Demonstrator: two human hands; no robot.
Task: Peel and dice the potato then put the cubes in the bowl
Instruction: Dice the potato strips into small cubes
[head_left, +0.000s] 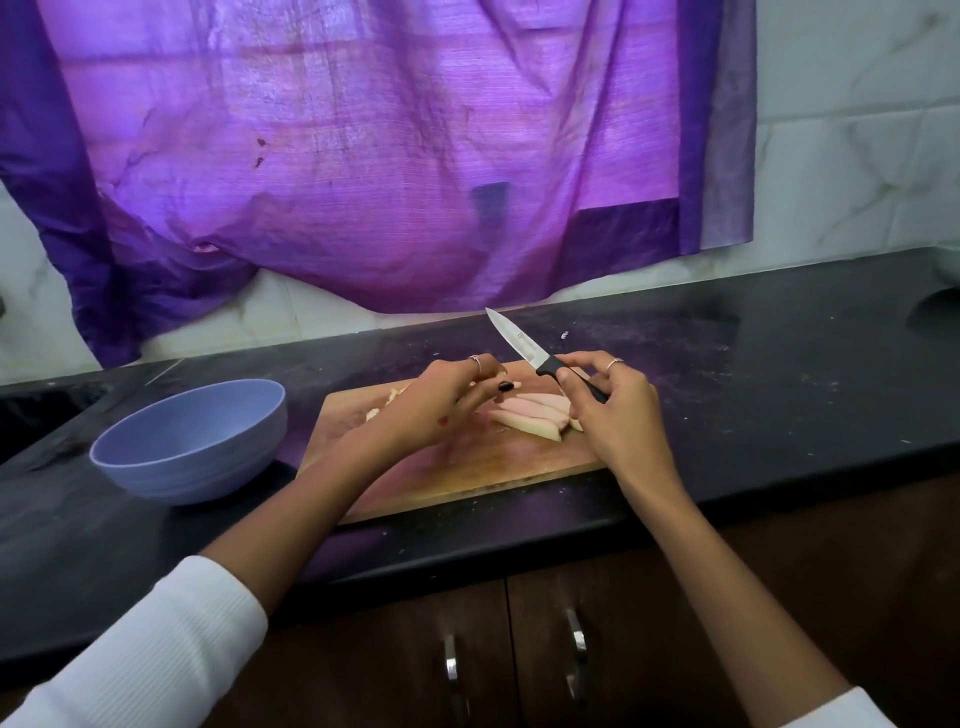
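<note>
— Bowl (189, 441) at the left?
— Yes, on the dark table (779, 374), near its front edge, just left of the cutting board (467, 467); bare table stretches to the right of the board.
— Left hand (447, 400)?
— Over the board's middle, fingers loosely bent, holding nothing I can make out.
— Potato?
— Peeled strips (524, 413) lie side by side on the board between the hands, long axes running left to right, slightly toward the front. Small bits (392, 397) sit behind the left hand.
— Right hand (608, 405)?
— Its fingers pinch the black handle of the knife (524, 345); the blade points up, back and left.
</note>
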